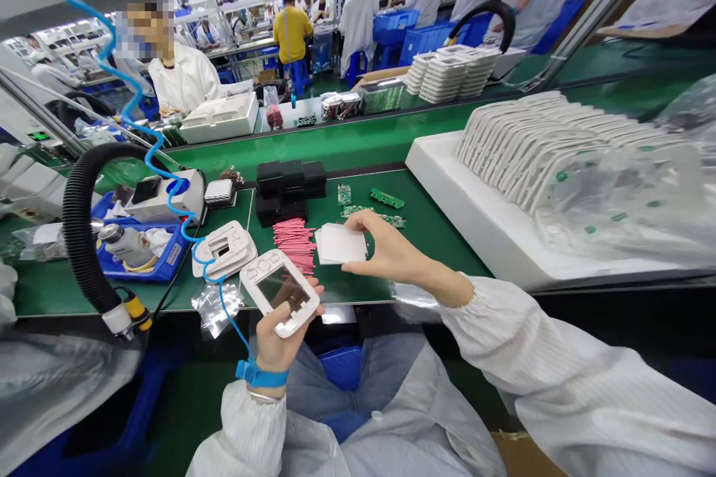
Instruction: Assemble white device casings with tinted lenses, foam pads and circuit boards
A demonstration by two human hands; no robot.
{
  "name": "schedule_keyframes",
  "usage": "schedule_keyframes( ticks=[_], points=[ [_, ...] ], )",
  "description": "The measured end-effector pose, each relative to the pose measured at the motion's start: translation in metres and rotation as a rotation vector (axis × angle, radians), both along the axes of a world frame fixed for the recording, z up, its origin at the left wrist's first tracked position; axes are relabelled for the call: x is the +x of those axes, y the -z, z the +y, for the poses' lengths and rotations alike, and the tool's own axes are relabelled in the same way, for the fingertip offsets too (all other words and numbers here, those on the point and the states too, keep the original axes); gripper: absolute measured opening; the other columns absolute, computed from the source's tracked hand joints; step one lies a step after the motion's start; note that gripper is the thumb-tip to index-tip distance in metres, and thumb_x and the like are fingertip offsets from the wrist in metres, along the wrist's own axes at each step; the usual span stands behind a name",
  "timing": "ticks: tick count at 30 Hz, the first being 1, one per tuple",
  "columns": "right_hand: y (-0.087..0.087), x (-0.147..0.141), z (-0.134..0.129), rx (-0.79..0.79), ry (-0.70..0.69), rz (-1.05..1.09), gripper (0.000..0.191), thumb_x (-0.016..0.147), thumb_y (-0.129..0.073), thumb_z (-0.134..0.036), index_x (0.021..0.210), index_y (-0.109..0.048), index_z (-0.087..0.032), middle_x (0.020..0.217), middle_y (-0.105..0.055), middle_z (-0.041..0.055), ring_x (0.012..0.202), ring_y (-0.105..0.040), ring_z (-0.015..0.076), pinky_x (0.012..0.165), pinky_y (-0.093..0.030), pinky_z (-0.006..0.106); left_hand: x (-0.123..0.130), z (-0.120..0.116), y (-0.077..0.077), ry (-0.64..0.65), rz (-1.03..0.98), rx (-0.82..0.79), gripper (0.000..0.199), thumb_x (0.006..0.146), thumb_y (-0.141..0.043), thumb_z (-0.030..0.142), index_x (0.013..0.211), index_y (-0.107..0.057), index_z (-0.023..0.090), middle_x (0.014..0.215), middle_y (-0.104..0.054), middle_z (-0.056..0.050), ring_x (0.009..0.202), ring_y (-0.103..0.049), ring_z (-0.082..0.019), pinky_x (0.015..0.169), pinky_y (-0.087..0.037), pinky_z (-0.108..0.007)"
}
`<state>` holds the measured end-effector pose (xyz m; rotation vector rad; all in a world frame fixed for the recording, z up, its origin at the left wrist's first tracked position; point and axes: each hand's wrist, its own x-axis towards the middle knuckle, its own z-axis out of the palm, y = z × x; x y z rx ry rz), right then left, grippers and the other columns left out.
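My left hand [280, 335], with a blue wrist strap [262, 375] on, holds a white device housing [280, 292] that has a dark screen and faces up. My right hand [385, 247] has thumb and fingers around the right side of a small stack of white square sheets [340, 244] at the bench. Whether the sheets are lifted cannot be made out. Pink strips [294, 244] lie between the housing and the sheets. More white housings [224, 250] are stacked to the left of the held one.
Black blocks [289, 188] and green circuit boards [387, 198] lie behind. A foam box [475, 227] of white parts stands right. At left are a blue tray [174, 257], a black hose [78, 227] and a coiled blue cord [137, 97]. A person [182, 78] sits across.
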<state>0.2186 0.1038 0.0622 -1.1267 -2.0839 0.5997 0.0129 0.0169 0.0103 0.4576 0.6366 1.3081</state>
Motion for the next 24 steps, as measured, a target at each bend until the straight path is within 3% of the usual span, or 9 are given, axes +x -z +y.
schedule_keyframes(
  ticks=[4, 9, 13, 16, 19, 21, 24],
  points=[
    [0.001, -0.015, -0.017, 0.022, -0.124, 0.044, 0.043, 0.063, -0.068, -0.031, 0.094, -0.040, -0.021, 0.093, -0.050, 0.0054, 0.086, -0.051, 0.0222, 0.074, -0.043, 0.033, 0.016, 0.006, -0.003, -0.065, -0.062, -0.065, 0.030, 0.069, -0.064, 0.024, 0.097, -0.067, 0.016, 0.096, -0.070, -0.008, 0.099, -0.062, -0.031, 0.091, -0.045, -0.052],
    [0.022, 0.001, 0.014, -0.006, 0.142, -0.078, 0.048, 0.060, -0.071, -0.032, 0.095, -0.042, -0.020, 0.098, -0.051, 0.0088, 0.089, -0.053, 0.0260, 0.078, -0.043, 0.037, 0.012, 0.004, -0.005, -0.065, -0.089, -0.082, 0.032, 0.069, -0.064, 0.028, 0.096, -0.067, 0.012, 0.102, -0.069, -0.013, 0.111, -0.055, -0.036, 0.094, -0.042, -0.053],
    [0.026, 0.018, 0.030, -0.071, 0.196, -0.156, 0.047, 0.057, -0.073, -0.030, 0.093, -0.046, -0.019, 0.097, -0.056, 0.0096, 0.092, -0.054, 0.0287, 0.080, -0.044, 0.041, 0.004, -0.001, -0.005, -0.078, -0.069, -0.088, 0.036, 0.069, -0.064, 0.029, 0.099, -0.067, 0.011, 0.103, -0.068, -0.015, 0.110, -0.055, -0.037, 0.089, -0.045, -0.050],
    [0.015, 0.012, 0.008, 0.071, 0.188, 0.015, 0.049, 0.060, -0.074, -0.034, 0.098, -0.047, -0.019, 0.102, -0.056, 0.0101, 0.097, -0.054, 0.0283, 0.083, -0.044, 0.042, 0.006, -0.003, -0.005, -0.062, -0.073, -0.082, 0.037, 0.067, -0.064, 0.028, 0.100, -0.067, 0.011, 0.104, -0.068, -0.014, 0.109, -0.056, -0.037, 0.088, -0.047, -0.049],
    [0.006, -0.010, -0.029, 0.080, -0.012, 0.143, 0.052, 0.063, -0.075, -0.036, 0.103, -0.046, -0.020, 0.105, -0.057, 0.0089, 0.098, -0.056, 0.0255, 0.083, -0.047, 0.039, 0.011, -0.007, -0.004, -0.067, -0.098, -0.094, 0.040, 0.066, -0.065, 0.028, 0.103, -0.066, 0.013, 0.100, -0.070, -0.012, 0.103, -0.060, -0.035, 0.088, -0.046, -0.049],
    [0.008, -0.026, -0.051, 0.038, -0.139, 0.183, 0.053, 0.065, -0.073, -0.034, 0.107, -0.045, -0.021, 0.107, -0.057, 0.0088, 0.100, -0.056, 0.0247, 0.083, -0.048, 0.038, 0.013, -0.010, -0.003, -0.053, -0.109, -0.104, 0.045, 0.065, -0.067, 0.030, 0.107, -0.065, 0.014, 0.092, -0.071, -0.010, 0.098, -0.062, -0.034, 0.089, -0.045, -0.051],
    [0.018, -0.043, -0.070, 0.018, -0.172, 0.235, 0.051, 0.069, -0.070, -0.030, 0.112, -0.043, -0.021, 0.110, -0.056, 0.0100, 0.104, -0.055, 0.0245, 0.083, -0.049, 0.037, 0.012, -0.016, -0.003, 0.019, -0.128, -0.095, 0.052, 0.061, -0.070, 0.036, 0.107, -0.065, 0.012, 0.086, -0.072, -0.010, 0.091, -0.064, -0.034, 0.086, -0.047, -0.051]
  ],
)
